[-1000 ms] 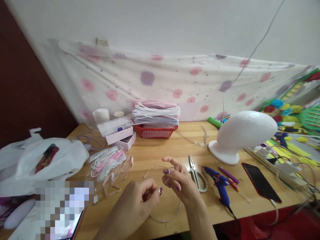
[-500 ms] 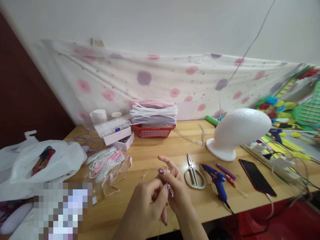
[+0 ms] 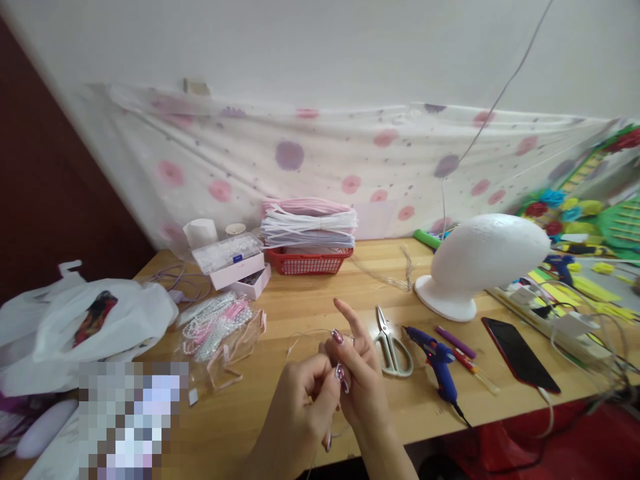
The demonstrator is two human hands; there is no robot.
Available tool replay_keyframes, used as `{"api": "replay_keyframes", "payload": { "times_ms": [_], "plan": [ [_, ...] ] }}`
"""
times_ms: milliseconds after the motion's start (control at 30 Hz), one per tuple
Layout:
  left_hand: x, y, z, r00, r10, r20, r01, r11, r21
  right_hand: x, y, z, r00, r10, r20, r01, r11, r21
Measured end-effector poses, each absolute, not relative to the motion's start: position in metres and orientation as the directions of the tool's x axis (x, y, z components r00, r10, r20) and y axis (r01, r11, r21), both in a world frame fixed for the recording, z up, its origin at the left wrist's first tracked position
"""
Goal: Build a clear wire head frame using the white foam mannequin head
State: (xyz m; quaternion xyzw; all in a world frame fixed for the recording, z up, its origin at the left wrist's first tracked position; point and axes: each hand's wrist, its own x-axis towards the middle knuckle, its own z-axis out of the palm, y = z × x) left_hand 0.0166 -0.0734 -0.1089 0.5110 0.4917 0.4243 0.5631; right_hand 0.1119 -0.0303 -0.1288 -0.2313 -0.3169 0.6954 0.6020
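Note:
Low in the middle of the view, my two hands are pressed together over the near part of the table. My left hand (image 3: 305, 400) is closed, its thumb and fingers pinched on a thin wire (image 3: 299, 333). One part of this strand loops out onto the table beyond my hands, and another hangs below them. Against it, my right hand (image 3: 365, 373) pinches the same wire with its thumb; its index finger points up and away. My fingers hide what lies between them. Just right of my hands lie scissors (image 3: 395, 353), blades pointing away.
Right of the scissors are a blue glue gun (image 3: 437, 367), a purple stick (image 3: 456, 341) and a phone (image 3: 520, 353). A white foam head (image 3: 490, 260) stands behind. Bead strings (image 3: 215, 327) lie at left. A red basket (image 3: 310, 263) holds bundled strips (image 3: 310, 227).
My right index finger has lifted and straightened more. Both hands stay pinched together, shifted slightly right. The view has turned a little.

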Motion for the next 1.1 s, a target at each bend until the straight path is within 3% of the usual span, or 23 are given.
{"api": "replay_keyframes", "payload": {
  "times_ms": [333,600,800,1100],
  "plan": [
    [0.022,-0.075,-0.106,0.147,0.984,-0.1,0.038,0.095,0.995,0.118,-0.029,-0.128,-0.117,0.989,0.085,-0.719,-0.025,-0.695],
    [0.03,-0.071,-0.107,0.124,0.987,-0.103,0.044,0.098,0.994,0.121,-0.018,-0.133,-0.046,0.999,-0.004,-0.781,-0.039,-0.624],
    [0.033,-0.067,-0.117,0.194,0.976,-0.103,0.013,0.102,0.995,0.128,-0.007,-0.138,-0.055,0.997,-0.06,-0.81,-0.08,-0.581],
    [0.037,-0.072,-0.104,0.17,0.966,-0.197,0.094,0.183,0.979,0.141,0.0,-0.136,0.006,0.993,-0.116,-0.856,-0.055,-0.514]
  ]
}}
